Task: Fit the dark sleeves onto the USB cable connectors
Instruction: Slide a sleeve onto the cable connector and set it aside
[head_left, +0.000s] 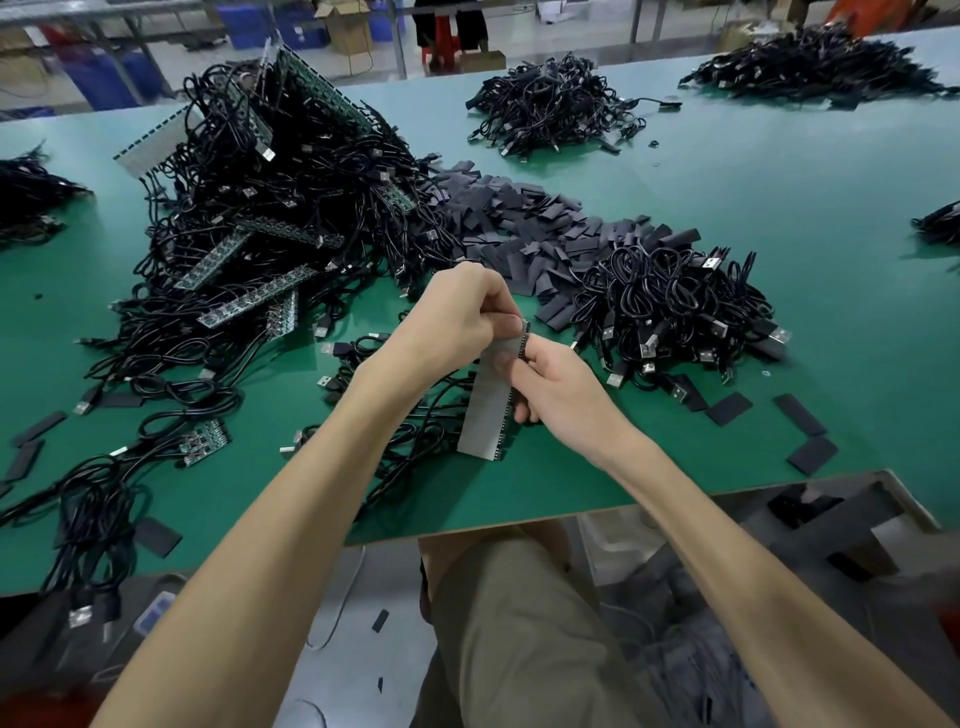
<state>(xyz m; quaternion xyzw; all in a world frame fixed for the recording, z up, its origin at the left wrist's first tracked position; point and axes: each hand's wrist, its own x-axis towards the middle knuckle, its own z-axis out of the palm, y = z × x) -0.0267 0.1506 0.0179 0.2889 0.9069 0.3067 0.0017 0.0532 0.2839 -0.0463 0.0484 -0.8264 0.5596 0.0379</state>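
Both my hands hold a long grey strip (485, 410) with a row of dark parts along its right edge, above the green table (675, 441). My left hand (457, 317) pinches its top end with curled fingers. My right hand (556, 384) grips its middle, thumb lying on the grey face. Black USB cables (415, 415) hang from the strip to the table. A pile of flat dark sleeves (524, 228) lies behind my hands. A heap of cables with silver USB plugs (675, 312) sits to the right.
A big tangle of cables with green circuit strips (260, 228) fills the left side. More cable piles (550, 104) lie at the back. Loose sleeves (800, 415) are scattered at the right near the table's front edge (519, 525). My lap is below.
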